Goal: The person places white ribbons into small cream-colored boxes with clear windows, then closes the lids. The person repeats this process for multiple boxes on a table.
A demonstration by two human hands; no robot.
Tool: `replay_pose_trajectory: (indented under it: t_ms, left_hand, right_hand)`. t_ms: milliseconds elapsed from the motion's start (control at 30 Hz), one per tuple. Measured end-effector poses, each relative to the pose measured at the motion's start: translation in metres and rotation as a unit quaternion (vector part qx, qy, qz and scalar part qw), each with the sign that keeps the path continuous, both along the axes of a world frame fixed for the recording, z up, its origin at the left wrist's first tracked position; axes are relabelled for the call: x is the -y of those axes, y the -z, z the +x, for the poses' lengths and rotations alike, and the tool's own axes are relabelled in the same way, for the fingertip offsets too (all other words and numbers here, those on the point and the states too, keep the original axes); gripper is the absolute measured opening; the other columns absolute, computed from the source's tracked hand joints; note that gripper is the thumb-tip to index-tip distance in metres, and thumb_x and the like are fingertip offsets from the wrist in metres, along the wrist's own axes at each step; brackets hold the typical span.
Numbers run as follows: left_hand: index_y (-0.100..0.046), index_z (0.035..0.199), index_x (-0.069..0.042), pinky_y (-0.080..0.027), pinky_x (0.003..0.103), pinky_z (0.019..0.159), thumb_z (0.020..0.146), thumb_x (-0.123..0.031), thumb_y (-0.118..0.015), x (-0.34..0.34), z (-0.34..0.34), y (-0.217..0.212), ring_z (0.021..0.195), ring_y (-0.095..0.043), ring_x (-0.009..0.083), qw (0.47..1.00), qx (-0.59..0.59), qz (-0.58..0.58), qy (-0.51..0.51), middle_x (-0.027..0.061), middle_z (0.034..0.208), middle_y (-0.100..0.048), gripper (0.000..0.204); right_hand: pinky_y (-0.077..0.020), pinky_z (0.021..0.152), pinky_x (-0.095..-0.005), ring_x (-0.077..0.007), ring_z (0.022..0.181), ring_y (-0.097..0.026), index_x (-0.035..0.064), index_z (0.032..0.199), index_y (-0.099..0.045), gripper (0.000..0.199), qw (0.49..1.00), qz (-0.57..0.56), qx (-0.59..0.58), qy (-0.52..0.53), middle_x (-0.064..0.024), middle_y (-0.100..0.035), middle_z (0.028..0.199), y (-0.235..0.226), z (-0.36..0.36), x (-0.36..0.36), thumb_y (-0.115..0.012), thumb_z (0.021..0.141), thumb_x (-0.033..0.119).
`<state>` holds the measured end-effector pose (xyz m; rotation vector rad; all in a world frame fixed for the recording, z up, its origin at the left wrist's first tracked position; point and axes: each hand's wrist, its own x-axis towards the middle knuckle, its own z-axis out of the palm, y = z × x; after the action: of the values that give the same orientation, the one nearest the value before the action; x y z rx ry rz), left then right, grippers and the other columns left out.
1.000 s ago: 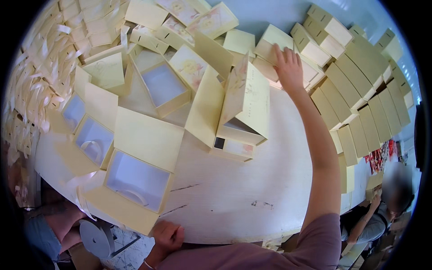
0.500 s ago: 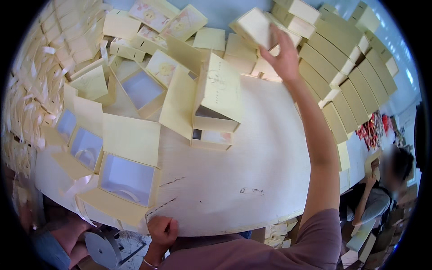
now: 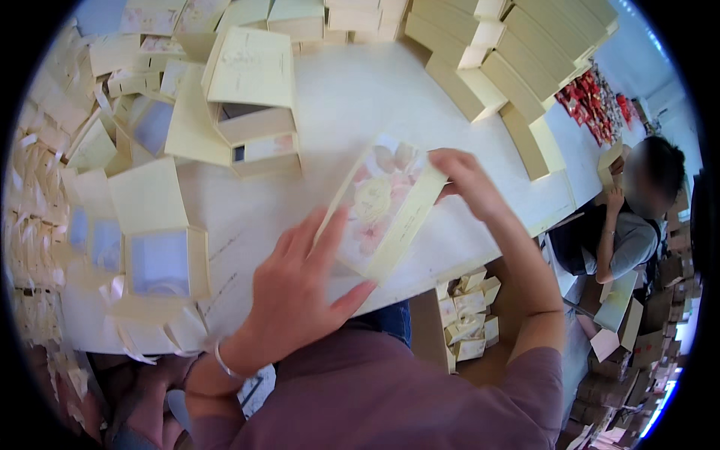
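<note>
A cream gift box (image 3: 375,206) with a pink floral printed face is tilted in front of me above the table. My right hand (image 3: 465,180) grips its far right corner, fingers bent round the edge. Against its near left side lies my left hand (image 3: 300,289), fingers along the left edge and thumb at the near corner. To the left, an open-lidded cream box (image 3: 251,90) stands on top of another floral box (image 3: 266,150). Nearer the front edge, an open box (image 3: 161,259) shows a pale blue-white inside and a ribbon.
Stacked cream boxes (image 3: 480,56) line the far right of the white table (image 3: 352,90). Many ribbons (image 3: 26,202) hang at the left. Below the front edge, a carton (image 3: 427,330) holds small cream boxes. A person (image 3: 630,225) works at the right, near red packets (image 3: 589,105).
My right hand has brought a box from the far stack toward me. My left hand has risen from the front edge to the box, its fist opened out. The view has swung right.
</note>
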<state>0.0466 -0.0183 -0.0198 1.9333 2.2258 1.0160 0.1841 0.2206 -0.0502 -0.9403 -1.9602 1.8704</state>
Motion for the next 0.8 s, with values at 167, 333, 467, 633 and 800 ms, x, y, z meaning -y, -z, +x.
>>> replay_pose_trajectory:
  t_ms: [167, 333, 467, 633, 800]
  left_hand:
    - [-0.034, 0.124, 0.005, -0.047, 0.040, 0.071, 0.064, -0.025, -0.065, -0.056, 0.017, 0.001, 0.084, -0.056, 0.0395, 0.946, -0.083, -0.314, -0.024, 0.0310, 0.108, -0.046, 0.074]
    - [-0.026, 0.128, 0.006, -0.047, 0.039, 0.071, 0.066, -0.017, -0.060, -0.071, 0.025, 0.018, 0.082, -0.057, 0.0397, 0.910, -0.227, -0.342, -0.063, 0.0323, 0.102, -0.048, 0.073]
    - [-0.033, 0.124, 0.006, -0.047, 0.035, 0.074, 0.071, -0.014, -0.054, -0.072, -0.007, -0.012, 0.087, -0.058, 0.0325, 0.952, 0.043, -0.301, -0.036, 0.0287, 0.107, -0.050, 0.061]
    - [-0.044, 0.114, 0.005, -0.048, 0.026, 0.066, 0.077, -0.016, -0.051, -0.024, -0.065, 0.020, 0.078, -0.058, 0.0141, 0.797, 0.582, -0.149, -0.067, 0.0098, 0.093, -0.058, 0.043]
    - [-0.046, 0.111, 0.003, -0.049, 0.026, 0.066, 0.082, -0.015, -0.051, 0.005, -0.039, 0.045, 0.080, -0.059, 0.0158, 0.716, 0.672, -0.006, -0.190, 0.0111, 0.096, -0.058, 0.035]
  right_hand:
    - [-0.0432, 0.081, -0.0348, -0.0231, 0.097, -0.051, -0.0047, 0.110, -0.049, 0.047, 0.926, 0.375, 0.023, -0.039, -0.0150, -0.051, 0.105, 0.033, -0.019, 0.041, -0.042, 0.090, 0.037]
    - [-0.0314, 0.094, -0.0325, -0.0224, 0.109, -0.042, -0.0032, 0.127, -0.032, 0.055, 0.989, 0.053, -0.122, 0.058, -0.0163, -0.043, 0.117, 0.037, -0.037, 0.060, -0.036, 0.092, 0.039]
    - [-0.0305, 0.095, -0.0361, -0.0247, 0.107, -0.044, -0.0037, 0.121, -0.040, 0.051, 0.978, 0.082, -0.138, 0.133, -0.0174, -0.047, 0.112, 0.048, -0.046, 0.062, -0.038, 0.091, 0.037]
    - [-0.0342, 0.086, -0.0399, -0.0298, 0.091, -0.050, 0.0000, 0.096, -0.051, 0.035, 0.805, 0.584, 0.072, -0.079, -0.0168, -0.053, 0.090, 0.038, -0.058, 0.061, -0.048, 0.083, 0.033]
    - [-0.0363, 0.080, -0.0376, -0.0284, 0.084, -0.050, -0.0013, 0.091, -0.048, 0.042, 0.839, 0.523, -0.039, -0.142, -0.0161, -0.051, 0.085, 0.034, -0.088, 0.071, -0.059, 0.075, 0.036]
